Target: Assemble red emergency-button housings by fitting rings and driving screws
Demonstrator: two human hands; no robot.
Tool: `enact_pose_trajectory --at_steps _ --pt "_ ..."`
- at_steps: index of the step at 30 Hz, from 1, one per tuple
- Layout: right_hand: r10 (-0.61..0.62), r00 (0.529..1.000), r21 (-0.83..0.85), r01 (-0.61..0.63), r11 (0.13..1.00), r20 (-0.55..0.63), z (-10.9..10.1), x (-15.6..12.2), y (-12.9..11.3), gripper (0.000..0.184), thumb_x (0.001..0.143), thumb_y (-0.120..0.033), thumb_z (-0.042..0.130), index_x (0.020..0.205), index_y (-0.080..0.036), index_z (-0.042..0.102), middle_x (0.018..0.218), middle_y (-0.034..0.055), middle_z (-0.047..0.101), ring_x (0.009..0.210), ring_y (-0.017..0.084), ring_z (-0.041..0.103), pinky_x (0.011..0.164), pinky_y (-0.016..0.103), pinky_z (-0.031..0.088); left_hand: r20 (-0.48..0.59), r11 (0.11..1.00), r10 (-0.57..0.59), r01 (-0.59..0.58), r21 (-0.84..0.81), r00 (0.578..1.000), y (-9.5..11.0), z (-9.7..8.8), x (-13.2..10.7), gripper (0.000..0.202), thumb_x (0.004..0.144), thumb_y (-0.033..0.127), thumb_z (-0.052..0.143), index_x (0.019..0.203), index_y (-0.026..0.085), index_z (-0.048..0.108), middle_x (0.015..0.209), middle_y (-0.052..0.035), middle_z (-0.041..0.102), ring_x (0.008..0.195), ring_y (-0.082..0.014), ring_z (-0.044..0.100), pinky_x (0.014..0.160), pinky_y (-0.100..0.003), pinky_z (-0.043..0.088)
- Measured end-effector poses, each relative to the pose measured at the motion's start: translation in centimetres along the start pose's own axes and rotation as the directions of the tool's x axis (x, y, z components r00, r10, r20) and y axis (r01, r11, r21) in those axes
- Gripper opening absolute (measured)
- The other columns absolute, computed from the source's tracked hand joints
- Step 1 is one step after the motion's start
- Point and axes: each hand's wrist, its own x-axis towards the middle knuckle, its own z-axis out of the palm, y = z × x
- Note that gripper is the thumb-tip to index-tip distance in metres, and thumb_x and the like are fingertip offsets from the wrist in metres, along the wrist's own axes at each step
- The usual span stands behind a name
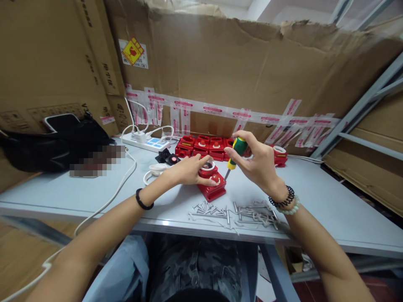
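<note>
My left hand (195, 171) is wrapped over a red housing (211, 192) with a white ring near its far end, steadying it on the table. A screwdriver (237, 152) with a green and yellow handle is gripped in my right hand (257, 161). Its shaft slants down, and the tip meets the right edge of the housing; whether a screw sits under it is too small to tell. Loose screws (208, 208) lie in front of the housing. To their right are metal rods with whitish strings (256, 214).
Several red housings (201, 144) stand in a row at the back, and another (280, 156) sits right of my right hand. A power strip (147, 141) with white cables, a black bag (59, 142) and small black parts (167, 157) are on the left. Cardboard (220, 63) walls the back.
</note>
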Motion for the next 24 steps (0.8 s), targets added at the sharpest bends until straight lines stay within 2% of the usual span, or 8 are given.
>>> enact_pose_trajectory --at_steps 3,5,8,11,14,17,21,24 --pt "-0.022 0.989 0.145 0.000 0.989 0.148 -0.08 -0.02 0.08 0.042 0.087 -0.029 0.051 0.128 -0.022 0.047 0.091 0.0017 0.064 0.071 0.012 0.058 0.064 0.026 0.048 0.003 1.000 -0.001 0.001 -0.004 1.000 0.08 -0.07 -0.05 0.082 0.071 0.079 0.047 0.132 0.024 0.038 0.109 -0.0113 0.055 0.092 -0.0299 0.058 0.081 -0.041 0.043" --pt "-0.008 0.978 0.195 -0.034 0.980 0.209 -0.08 -0.02 0.16 0.045 0.087 -0.029 0.051 0.131 -0.022 0.044 0.084 -0.0005 0.062 0.063 0.011 0.057 0.059 0.024 0.047 0.006 1.000 -0.005 0.005 -0.008 1.000 0.13 -0.11 -0.08 0.082 0.071 0.079 0.047 0.132 0.024 0.039 0.108 -0.0109 0.055 0.093 -0.0300 0.058 0.081 -0.040 0.043" --pt "0.039 0.993 0.057 -0.046 0.997 0.115 0.06 -0.06 0.14 0.040 0.082 -0.037 0.059 0.118 -0.020 0.056 0.067 -0.0031 0.058 0.052 0.010 0.051 0.053 0.025 0.044 0.011 1.000 -0.009 0.009 -0.009 1.000 0.11 -0.10 -0.09 0.084 0.071 0.079 0.047 0.134 0.025 0.037 0.107 -0.0110 0.055 0.092 -0.0308 0.059 0.081 -0.041 0.042" --pt "0.020 0.998 -0.027 -0.018 0.999 0.060 -0.04 -0.08 0.02 0.040 0.081 -0.037 0.060 0.117 -0.021 0.058 0.078 0.0014 0.064 0.062 0.014 0.057 0.059 0.028 0.047 0.008 1.000 0.003 -0.003 -0.014 1.000 0.01 -0.04 -0.07 0.085 0.070 0.080 0.046 0.134 0.024 0.037 0.108 -0.0118 0.055 0.094 -0.0321 0.058 0.081 -0.042 0.042" --pt "-0.024 0.982 0.149 -0.004 0.989 0.187 -0.45 0.01 0.07 0.048 0.084 -0.026 0.051 0.132 -0.025 0.044 0.104 0.0049 0.064 0.079 0.016 0.061 0.068 0.030 0.050 0.002 1.000 0.007 -0.007 -0.027 1.000 -0.04 -0.05 -0.09 0.083 0.071 0.080 0.046 0.132 0.024 0.039 0.110 -0.0123 0.055 0.095 -0.0323 0.057 0.081 -0.042 0.042" --pt "-0.022 0.958 0.258 -0.055 0.965 0.284 -0.52 0.09 0.27 0.053 0.084 -0.024 0.052 0.135 -0.024 0.039 0.091 0.0006 0.064 0.066 0.011 0.059 0.060 0.026 0.049 0.008 1.000 -0.001 0.001 -0.022 1.000 0.05 -0.16 -0.13 0.083 0.070 0.079 0.047 0.132 0.024 0.039 0.111 -0.0119 0.055 0.093 -0.0309 0.058 0.081 -0.041 0.042" --pt "0.038 0.991 0.124 -0.054 0.991 0.127 0.08 -0.09 0.36 0.040 0.080 -0.032 0.061 0.118 -0.019 0.053 0.069 -0.0036 0.057 0.055 0.010 0.051 0.055 0.025 0.046 0.010 1.000 -0.005 0.005 -0.016 1.000 0.16 -0.23 -0.13 0.083 0.071 0.079 0.047 0.132 0.024 0.038 0.111 -0.0121 0.055 0.092 -0.0305 0.058 0.081 -0.040 0.042" --pt "0.046 0.991 0.103 -0.060 0.993 0.126 0.02 -0.16 0.30 0.042 0.081 -0.030 0.060 0.120 -0.020 0.051 0.075 -0.0014 0.060 0.061 0.012 0.055 0.060 0.027 0.048 0.008 1.000 0.002 -0.002 -0.020 1.000 0.09 -0.14 -0.10 0.084 0.070 0.080 0.046 0.133 0.024 0.038 0.113 -0.0128 0.055 0.094 -0.0311 0.058 0.081 -0.040 0.042"
